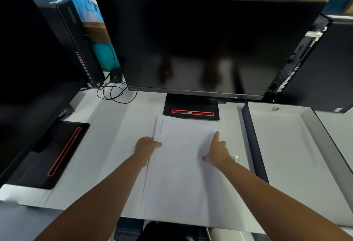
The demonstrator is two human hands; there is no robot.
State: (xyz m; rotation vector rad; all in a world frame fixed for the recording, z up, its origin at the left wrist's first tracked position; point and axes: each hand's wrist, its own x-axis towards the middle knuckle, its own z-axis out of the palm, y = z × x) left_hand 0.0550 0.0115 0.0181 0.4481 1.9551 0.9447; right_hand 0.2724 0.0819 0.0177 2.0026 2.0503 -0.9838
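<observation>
A stack of white paper sheets [183, 168] lies on the white desk [107, 145] in front of the middle monitor. My left hand [146, 146] grips the stack's left edge, thumb on top and fingers curled under it. My right hand [217, 151] holds the right edge, its index finger stretched forward along the paper and its thumb lying on the sheet. The sheets are slightly fanned at the far left corner.
A dark monitor [200, 49] stands behind the paper on a black base with a red slot [192, 112]. A second monitor [24, 64] is at the left, black computer towers at left [76, 39] and right [315, 64]. A grey tray [305, 126] lies on the right; cables [112, 91] coil at the back.
</observation>
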